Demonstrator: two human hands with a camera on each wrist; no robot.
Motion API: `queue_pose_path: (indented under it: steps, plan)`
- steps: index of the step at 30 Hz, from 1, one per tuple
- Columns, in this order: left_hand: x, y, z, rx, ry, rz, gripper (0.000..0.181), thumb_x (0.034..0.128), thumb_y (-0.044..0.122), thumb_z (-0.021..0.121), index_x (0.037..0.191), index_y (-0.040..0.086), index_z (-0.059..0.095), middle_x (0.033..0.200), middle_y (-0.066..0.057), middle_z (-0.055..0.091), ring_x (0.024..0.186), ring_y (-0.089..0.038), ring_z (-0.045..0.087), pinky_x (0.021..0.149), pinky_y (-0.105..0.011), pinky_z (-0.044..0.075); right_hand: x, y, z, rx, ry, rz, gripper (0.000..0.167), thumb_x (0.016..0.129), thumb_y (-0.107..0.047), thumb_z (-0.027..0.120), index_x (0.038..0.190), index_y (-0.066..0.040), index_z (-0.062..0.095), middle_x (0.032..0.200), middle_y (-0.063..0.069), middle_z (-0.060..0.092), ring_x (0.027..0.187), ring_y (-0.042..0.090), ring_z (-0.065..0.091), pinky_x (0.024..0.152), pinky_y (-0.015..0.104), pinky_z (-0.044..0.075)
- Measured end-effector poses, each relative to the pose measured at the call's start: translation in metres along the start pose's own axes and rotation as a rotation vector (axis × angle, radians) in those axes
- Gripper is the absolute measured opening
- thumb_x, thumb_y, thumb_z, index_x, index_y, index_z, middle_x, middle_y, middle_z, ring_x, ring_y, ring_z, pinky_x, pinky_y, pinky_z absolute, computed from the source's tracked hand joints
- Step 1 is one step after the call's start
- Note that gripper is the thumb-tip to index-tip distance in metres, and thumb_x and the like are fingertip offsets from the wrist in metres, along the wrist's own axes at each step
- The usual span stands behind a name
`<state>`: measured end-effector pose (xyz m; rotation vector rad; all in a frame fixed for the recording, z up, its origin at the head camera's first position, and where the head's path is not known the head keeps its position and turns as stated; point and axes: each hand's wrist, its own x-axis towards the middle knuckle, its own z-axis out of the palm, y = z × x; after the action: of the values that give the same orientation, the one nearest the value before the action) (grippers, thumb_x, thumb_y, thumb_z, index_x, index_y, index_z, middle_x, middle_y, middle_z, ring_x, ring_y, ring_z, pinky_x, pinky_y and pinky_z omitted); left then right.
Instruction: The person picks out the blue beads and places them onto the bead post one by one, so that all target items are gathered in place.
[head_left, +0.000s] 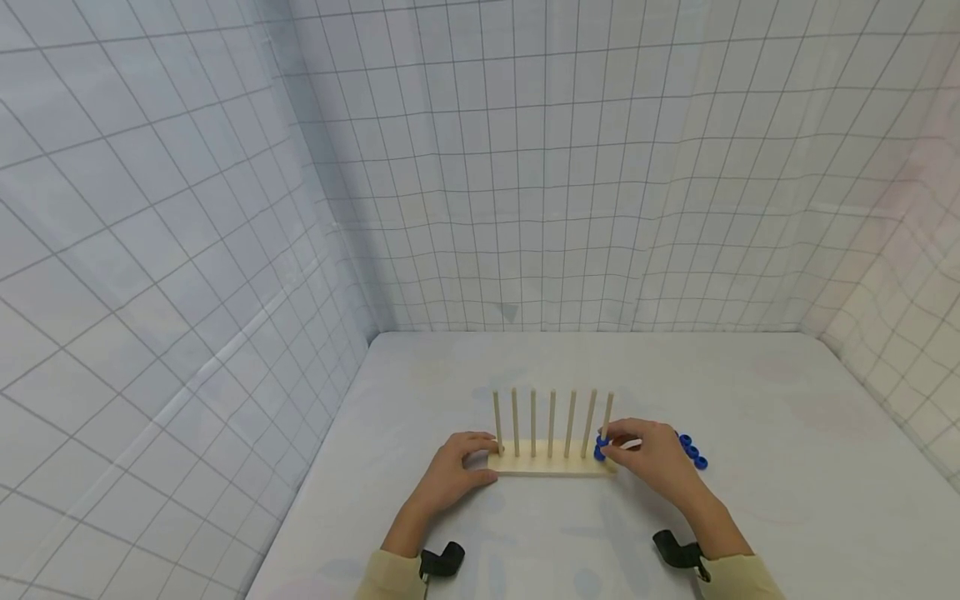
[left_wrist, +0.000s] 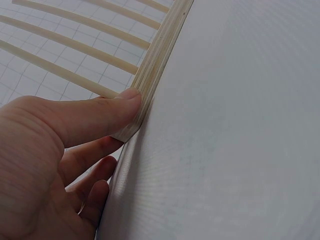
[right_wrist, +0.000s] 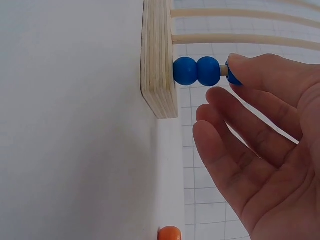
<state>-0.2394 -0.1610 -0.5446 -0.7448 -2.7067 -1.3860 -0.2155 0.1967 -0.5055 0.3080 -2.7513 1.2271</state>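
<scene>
A wooden peg board (head_left: 551,469) lies on the table, with a row of several upright pegs. Its left end is held by my left hand (head_left: 453,468), thumb on the front edge and fingers around the back and side. At the other end, my right hand (head_left: 654,457) pinches a blue bead (right_wrist: 233,75) between thumb and index finger, partly hidden by them. This bead is on the rightmost peg (head_left: 608,410). Below it, two blue beads (right_wrist: 197,71) sit stacked against the base, a short gap apart from the pinched one. The other right fingers are loosely bent.
Several loose blue beads (head_left: 693,452) lie in a line just right of my right hand, partly behind it. An orange bead (right_wrist: 170,234) shows at the bottom of the right wrist view. Grid-patterned curtains (head_left: 525,167) enclose the white table (head_left: 540,533).
</scene>
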Motion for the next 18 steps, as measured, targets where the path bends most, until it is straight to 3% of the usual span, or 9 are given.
queue_pose_path:
  steps: [18]
  plan:
    - [0.0015, -0.0017, 0.0008, -0.006, 0.001, -0.007, 0.039, 0.0811, 0.02, 0.085, 0.118, 0.017, 0.074, 0.131, 0.002, 0.063, 0.129, -0.027, 0.05, 0.108, -0.054, 0.039, 0.0013, 0.0043, -0.0021, -0.009, -0.015, -0.019, 0.026, 0.086, -0.016, 0.081, 0.112, -0.016, 0.075, 0.099, -0.008, 0.072, 0.091, 0.012, 0.067, 0.076, 0.029, 0.058]
